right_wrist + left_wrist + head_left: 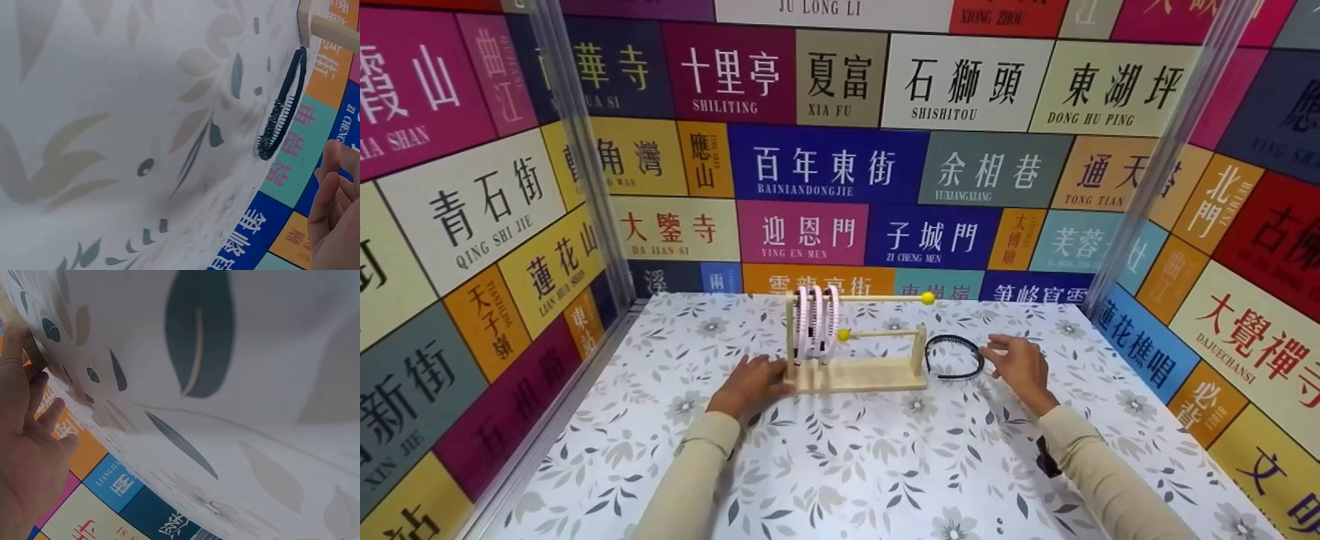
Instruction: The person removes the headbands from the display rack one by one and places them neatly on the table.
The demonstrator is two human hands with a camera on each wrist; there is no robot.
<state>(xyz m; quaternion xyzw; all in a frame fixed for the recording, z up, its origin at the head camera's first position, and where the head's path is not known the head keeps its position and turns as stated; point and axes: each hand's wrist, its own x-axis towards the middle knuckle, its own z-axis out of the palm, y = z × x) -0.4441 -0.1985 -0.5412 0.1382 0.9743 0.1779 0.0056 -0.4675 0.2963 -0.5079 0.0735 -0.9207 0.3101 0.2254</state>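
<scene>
A wooden stand [859,375] sits toward the back of the table, with a post at each end and a yellow-tipped bar reaching inward from each post. Three pink-and-white headbands [832,319] hang on its upper bar near the left post. My left hand [750,384] holds the left end of the stand, fingers bent at the wood. A black toothed headband [955,356] is beside the right post; the right wrist view shows its comb teeth [281,115]. My right hand [1020,367] is just right of that headband, loosely bent and holding nothing; a gap shows between them in the right wrist view.
A white floral cloth [847,465] covers the table. Panels with coloured place-name signs [825,161] rise behind and on both sides. Clear upright corner strips [585,150] stand at the back corners. The upper bar's yellow ball [928,298] sticks out to the right.
</scene>
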